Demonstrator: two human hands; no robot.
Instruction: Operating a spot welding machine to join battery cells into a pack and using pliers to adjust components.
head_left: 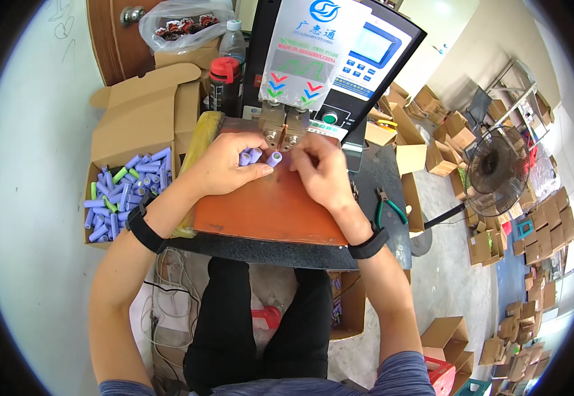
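My left hand (217, 168) is closed around several purple cylindrical battery cells (254, 155), their ends pointing up. One battery cell (274, 159) sits at the tips of my thumb and fingers, just under the metal electrode heads (282, 129) of a spot welder (307, 53). On the other side of the heads is my right hand (323, 173), fingers curled and pinched together close to that cell. Whatever is between those fingertips is too small or hidden to make out. Both hands are over an orange-brown mat (267, 218).
An open cardboard box (135, 105) of purple and green cells stands left of the mat, beside a yellow wrapped edge (201, 158). Green-handled pliers (390, 208) lie at the right. Behind are a red-lidded bottle (225, 82) and a clear bottle (233, 43). A fan (497, 171) stands farther right.
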